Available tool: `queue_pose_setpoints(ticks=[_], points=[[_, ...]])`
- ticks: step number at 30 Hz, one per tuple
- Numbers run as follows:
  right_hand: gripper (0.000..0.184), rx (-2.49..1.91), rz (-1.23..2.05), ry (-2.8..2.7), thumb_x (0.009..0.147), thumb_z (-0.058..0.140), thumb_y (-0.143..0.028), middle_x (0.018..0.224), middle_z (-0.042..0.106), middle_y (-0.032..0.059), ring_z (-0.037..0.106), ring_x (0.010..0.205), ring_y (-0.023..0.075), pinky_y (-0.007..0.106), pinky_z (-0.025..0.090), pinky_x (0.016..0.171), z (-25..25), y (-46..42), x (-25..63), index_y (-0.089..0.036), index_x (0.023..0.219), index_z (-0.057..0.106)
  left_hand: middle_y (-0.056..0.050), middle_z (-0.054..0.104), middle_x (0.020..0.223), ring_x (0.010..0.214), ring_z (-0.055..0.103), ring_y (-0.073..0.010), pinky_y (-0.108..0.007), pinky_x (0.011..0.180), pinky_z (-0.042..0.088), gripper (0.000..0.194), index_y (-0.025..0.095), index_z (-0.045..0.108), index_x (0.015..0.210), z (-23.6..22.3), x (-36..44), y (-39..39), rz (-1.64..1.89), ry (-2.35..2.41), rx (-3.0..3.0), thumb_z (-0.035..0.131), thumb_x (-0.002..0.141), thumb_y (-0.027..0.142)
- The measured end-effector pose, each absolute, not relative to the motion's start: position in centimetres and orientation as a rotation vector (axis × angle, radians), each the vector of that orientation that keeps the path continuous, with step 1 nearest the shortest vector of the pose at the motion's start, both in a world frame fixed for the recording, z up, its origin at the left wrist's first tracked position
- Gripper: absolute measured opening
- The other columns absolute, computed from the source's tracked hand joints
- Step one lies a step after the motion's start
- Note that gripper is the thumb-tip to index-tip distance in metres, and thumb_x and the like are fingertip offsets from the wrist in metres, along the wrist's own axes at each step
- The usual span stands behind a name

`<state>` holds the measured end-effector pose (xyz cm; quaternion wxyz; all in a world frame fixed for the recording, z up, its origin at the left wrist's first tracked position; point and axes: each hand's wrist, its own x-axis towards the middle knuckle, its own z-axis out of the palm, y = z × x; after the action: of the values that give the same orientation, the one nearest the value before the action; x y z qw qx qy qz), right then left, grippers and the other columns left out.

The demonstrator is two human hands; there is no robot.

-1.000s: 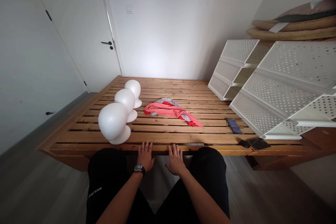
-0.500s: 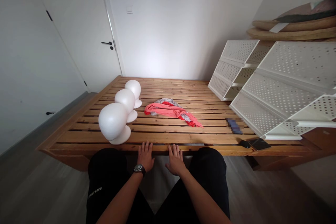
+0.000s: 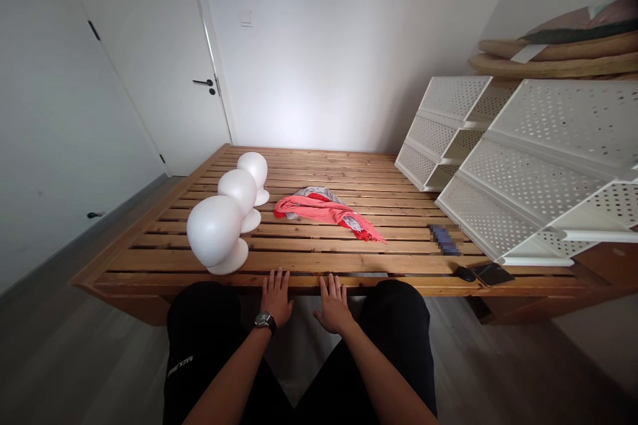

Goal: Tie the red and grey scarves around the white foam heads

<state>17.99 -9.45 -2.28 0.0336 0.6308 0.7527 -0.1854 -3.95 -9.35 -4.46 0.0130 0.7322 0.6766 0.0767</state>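
Note:
My left hand (image 3: 277, 297) lies flat on the front edge of a slatted wooden bed frame (image 3: 319, 260), fingers outstretched and holding nothing. Beside it, my right hand (image 3: 333, 302) rests on the same edge with its fingers spread, also holding nothing. Three white foam mannequin heads stand in a slanting row on the left: a near one (image 3: 213, 231), a middle one (image 3: 238, 191) and a far one (image 3: 252, 169). In the middle of the slats lies a crumpled heap of scarves (image 3: 321, 210), coral red and grey, beyond both hands and apart from them.
White perforated storage boxes (image 3: 538, 166) stand on the right, with cushions (image 3: 563, 56) stacked behind. Near the front right edge lie a dark phone (image 3: 492, 273), a small black object (image 3: 465, 273) and a blurred-out blue item (image 3: 445, 240). A white door (image 3: 159, 60) is at the left.

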Motion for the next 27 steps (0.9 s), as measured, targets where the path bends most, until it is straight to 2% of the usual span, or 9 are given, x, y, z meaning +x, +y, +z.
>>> queue_pose_setpoints(ticks=[27], points=[[0.105,1.946,-0.579,2.304,0.084,0.060,-0.055,0.169,-0.011,0.0132,-0.017,0.155,0.0329,0.051,-0.011,0.122,-1.62,-9.60,17.86,-0.019,0.163,0.002,-0.008,0.019,0.169,0.156,0.013,-0.0344,-0.054,0.127,0.007,0.085,0.020,0.032,0.159,-4.45,-3.82,-9.41,0.251,2.118,2.287,0.061,0.082,0.040]])
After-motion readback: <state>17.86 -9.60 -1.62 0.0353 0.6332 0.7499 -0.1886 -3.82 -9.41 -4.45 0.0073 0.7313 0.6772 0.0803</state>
